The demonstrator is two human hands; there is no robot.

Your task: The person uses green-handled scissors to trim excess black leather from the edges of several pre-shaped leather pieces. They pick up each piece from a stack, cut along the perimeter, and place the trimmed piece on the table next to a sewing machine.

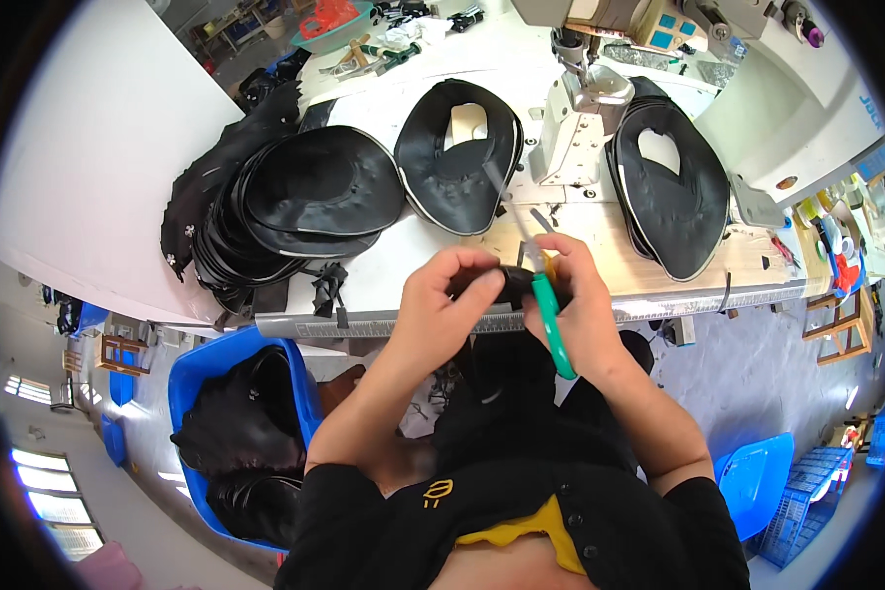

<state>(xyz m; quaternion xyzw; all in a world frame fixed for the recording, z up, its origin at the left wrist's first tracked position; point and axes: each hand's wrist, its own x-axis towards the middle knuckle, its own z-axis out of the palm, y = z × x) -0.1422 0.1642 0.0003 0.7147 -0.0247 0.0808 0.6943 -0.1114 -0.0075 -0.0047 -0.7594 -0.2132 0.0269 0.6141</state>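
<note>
The left hand [457, 300] pinched a small black piece [514, 285] near the front edge of the desk [374, 273]. Just right of the piece, the right hand [578, 310] gripped a green-handled tool [553, 329], its long axis running away from the body and leaning left. Blue lettering [870, 111] marked the white sewing machine [806, 138]; the desk edge's ruler marks [369, 327] were too fine to read.

The white worktable [379, 277] bears a sewing machine [572, 147], a stack of rounded black pieces [324, 182] and dark scraps [328, 285]
</note>
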